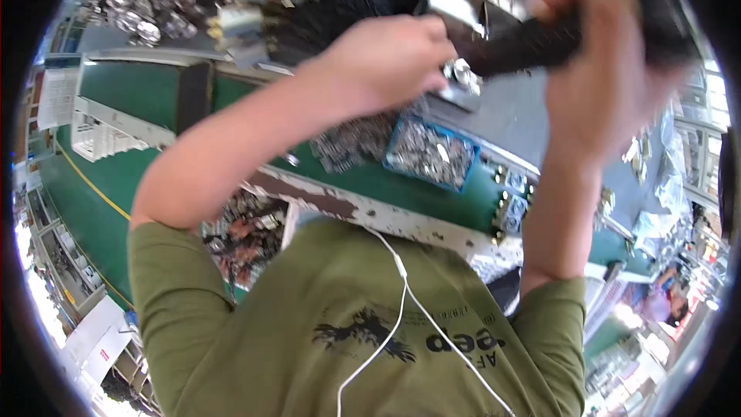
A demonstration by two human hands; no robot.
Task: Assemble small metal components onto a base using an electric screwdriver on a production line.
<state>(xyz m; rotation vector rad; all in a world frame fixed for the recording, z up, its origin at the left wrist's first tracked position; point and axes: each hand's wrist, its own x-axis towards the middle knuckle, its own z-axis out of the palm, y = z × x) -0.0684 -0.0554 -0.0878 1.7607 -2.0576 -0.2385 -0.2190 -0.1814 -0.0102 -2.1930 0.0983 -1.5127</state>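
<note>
My left hand point(397, 58) is closed, fingers curled, over the grey bench. At its fingertips is a small shiny metal part point(461, 73), which the fingers seem to pinch. My right hand point(598, 69) is raised on the right and smeared by motion. Behind it runs a long black object point(529, 46), with its narrow end close to the metal part. Blur hides the object's kind and whether the right fingers wrap round it. Below the left hand, a blue tray point(392, 143) holds many small silvery pieces. A heap of small dark metal pieces point(351, 143) lies beside the tray.
A large pile of shiny metal parts point(147, 0) lies at the far left. Cream-coloured blocks point(258, 11) with yellowish ends stand beside it. Several metal fittings point(511, 201) sit at the bench's near edge. Clear plastic bags point(670, 177) lie at right. A bin of metal pieces point(245, 235) stands below.
</note>
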